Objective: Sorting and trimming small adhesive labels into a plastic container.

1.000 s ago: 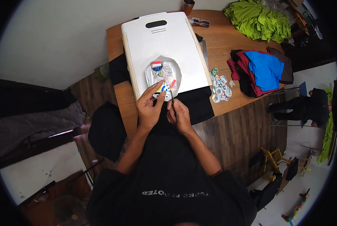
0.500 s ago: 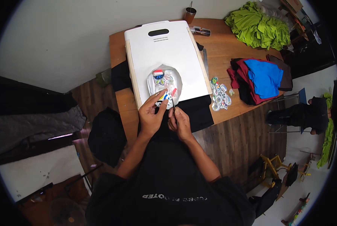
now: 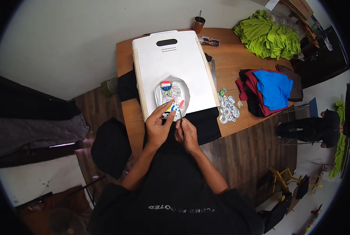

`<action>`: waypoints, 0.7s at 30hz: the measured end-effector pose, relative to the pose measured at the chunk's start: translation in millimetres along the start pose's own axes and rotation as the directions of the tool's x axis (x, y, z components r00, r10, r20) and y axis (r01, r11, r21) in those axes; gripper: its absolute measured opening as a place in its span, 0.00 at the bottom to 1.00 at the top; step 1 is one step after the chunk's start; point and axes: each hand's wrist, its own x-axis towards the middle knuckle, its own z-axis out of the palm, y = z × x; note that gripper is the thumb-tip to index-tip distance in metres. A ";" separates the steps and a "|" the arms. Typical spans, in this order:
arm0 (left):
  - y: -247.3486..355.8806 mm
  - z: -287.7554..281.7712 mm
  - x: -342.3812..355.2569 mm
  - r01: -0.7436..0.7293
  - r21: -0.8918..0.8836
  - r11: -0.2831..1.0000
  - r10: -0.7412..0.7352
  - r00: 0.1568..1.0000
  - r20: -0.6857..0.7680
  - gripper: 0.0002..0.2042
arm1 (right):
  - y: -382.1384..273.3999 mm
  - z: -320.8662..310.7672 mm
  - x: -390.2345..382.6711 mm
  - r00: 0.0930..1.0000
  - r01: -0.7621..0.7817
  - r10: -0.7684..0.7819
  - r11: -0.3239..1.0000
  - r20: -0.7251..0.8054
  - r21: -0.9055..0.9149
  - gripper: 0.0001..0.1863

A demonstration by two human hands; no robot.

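Observation:
My left hand (image 3: 157,127) pinches a white printed sticker (image 3: 171,111) with blue and yellow shapes over a round white paper holder (image 3: 185,88) full of small colourful pieces. My right hand (image 3: 187,134), just beside it, is closed on a thin dark tool (image 3: 181,116), which looks like a blade or scissors at the sticker's right edge; its exact form is hard to make out. The holder sits on a white board (image 3: 159,60) with a slot handle. Cut stickers (image 3: 229,109) lie in a loose pile right of the board.
The wooden table (image 3: 222,58) also bears bright green fabric (image 3: 267,35), folded blue, maroon and dark garments (image 3: 272,88), a cup (image 3: 199,25) and black cloth (image 3: 206,129) under the board. Another person (image 3: 308,127) in dark clothes is at the right, beyond the table.
The whole table and board appear lower in the picture, as the head view has shifted. Both hands stay together on the sticker and tool with little change.

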 end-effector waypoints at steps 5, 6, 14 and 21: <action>-0.6 0.5 -1.4 0.002 0.004 1.000 -0.002 1.000 -0.004 0.17 | 0.7 -0.5 -1.9 1.000 -0.013 0.013 1.000 -0.017 0.006 0.19; 0.0 0.7 -1.6 0.000 -0.001 1.000 0.000 1.000 -0.003 0.17 | 0.7 -1.3 -1.9 1.000 -0.010 0.010 1.000 -0.013 -0.007 0.19; 1.0 0.8 -3.1 0.002 -0.024 1.000 -0.002 1.000 0.012 0.17 | 2.5 -2.5 -3.9 1.000 -0.013 0.013 1.000 0.008 0.000 0.20; 1.8 1.1 -2.5 0.029 -0.023 0.999 -0.029 0.999 0.033 0.17 | 0.8 -1.4 -4.1 1.000 -0.014 0.014 0.999 -0.010 0.043 0.19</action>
